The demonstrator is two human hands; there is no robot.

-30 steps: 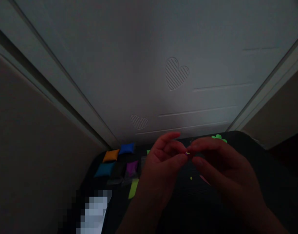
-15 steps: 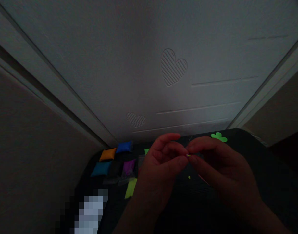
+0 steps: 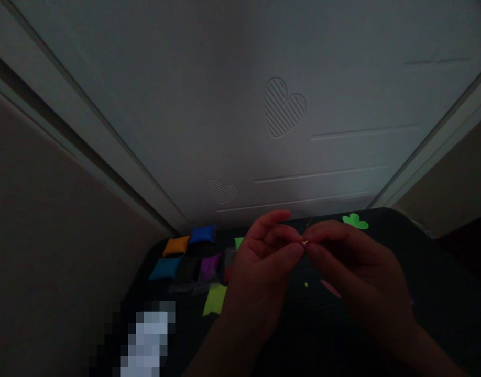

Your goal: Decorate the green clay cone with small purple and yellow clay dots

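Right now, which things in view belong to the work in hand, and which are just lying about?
In the work:
tiny purple and pale piece
left hand, pinching it
right hand, fingers at it

Seemingly lying about on the dark table:
tiny lime blob
slim pink piece, partly hidden
lobed green shape
flat lime piece
plump orange packet, blue packet, teal packet, purple packet

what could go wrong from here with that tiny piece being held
The tiny purple-and-pale piece, pinched where the left grip and right grip meet, could be squashed or dropped.
The tiny yellow-green lump lying on the dark tabletop might get knocked away.
The flat pink piece, partly hidden by the right grip, might get brushed or dented.
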